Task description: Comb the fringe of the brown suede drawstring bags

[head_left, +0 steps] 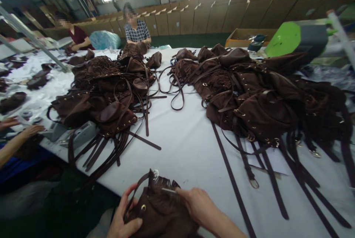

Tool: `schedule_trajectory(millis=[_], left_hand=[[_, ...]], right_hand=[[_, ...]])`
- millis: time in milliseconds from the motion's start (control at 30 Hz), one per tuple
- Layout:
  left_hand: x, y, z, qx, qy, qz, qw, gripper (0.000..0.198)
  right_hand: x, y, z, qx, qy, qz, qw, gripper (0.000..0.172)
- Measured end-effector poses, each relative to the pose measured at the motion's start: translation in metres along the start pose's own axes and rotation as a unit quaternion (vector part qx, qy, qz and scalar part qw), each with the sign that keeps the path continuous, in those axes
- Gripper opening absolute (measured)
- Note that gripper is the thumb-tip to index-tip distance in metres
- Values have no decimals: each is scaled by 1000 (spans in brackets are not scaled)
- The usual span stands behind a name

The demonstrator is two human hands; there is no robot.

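At the near edge of the table, my left hand [124,215] grips the side of a dark brown bag [162,212] with fringe at its top and a brass eyelet on its front. The bag's strap arches up beside my left fingers, and a pale ring shows at its upper edge. My right hand [198,206] is closed round a thin, pale metal tool [168,190], whose tip lies against the fringe. Its kind cannot be made out, since my fingers cover most of it. The bag's lower part runs out of view.
Piles of similar brown bags lie at left [111,97] and right [255,101] on the white table [183,138], straps trailing. A co-worker's hands [30,131] are at far left. Two people sit beyond. A green-and-grey machine [288,40] and cardboard boxes [205,19] stand behind.
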State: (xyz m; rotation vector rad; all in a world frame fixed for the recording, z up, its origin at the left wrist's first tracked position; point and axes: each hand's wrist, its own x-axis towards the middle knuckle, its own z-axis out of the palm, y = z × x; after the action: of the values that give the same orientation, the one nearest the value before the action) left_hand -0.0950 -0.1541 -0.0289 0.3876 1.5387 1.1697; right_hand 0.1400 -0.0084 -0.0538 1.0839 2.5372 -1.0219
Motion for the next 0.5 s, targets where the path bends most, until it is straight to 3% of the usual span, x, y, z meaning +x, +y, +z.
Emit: schedule_trajectory(millis=[67, 133, 233, 267, 333, 400, 433, 467, 500], left_hand=[[-1, -2, 0, 0, 15, -5, 1000, 99], [-2, -2, 3, -4, 22, -12, 1000, 99], [-2, 1, 8, -12, 17, -31, 999, 98], [-2, 1, 9, -13, 14, -36, 999, 97], [-1, 3, 10, -14, 3, -34, 999, 97], [-1, 3, 9, -10, -7, -28, 1000, 97], [-1, 4, 9, -4, -9, -24, 1000, 97], [-1, 4, 9, 3, -9, -22, 1000, 97], [-1, 5, 10, 9, -9, -19, 1000, 97]], right_hand=[[-11, 36, 7, -34, -21, 61, 997, 30], [-25, 68, 11, -1, 0, 99, 995, 30], [-42, 103, 15, 175, 20, 122, 977, 32], [-46, 112, 16, 263, 12, 132, 956, 35], [-52, 129, 18, 446, 32, 169, 878, 44], [-57, 138, 18, 566, 120, 228, 783, 51], [-59, 138, 17, 590, 161, 249, 751, 54], [-60, 132, 15, 593, 179, 259, 741, 56], [-60, 121, 12, 581, 169, 253, 755, 57]])
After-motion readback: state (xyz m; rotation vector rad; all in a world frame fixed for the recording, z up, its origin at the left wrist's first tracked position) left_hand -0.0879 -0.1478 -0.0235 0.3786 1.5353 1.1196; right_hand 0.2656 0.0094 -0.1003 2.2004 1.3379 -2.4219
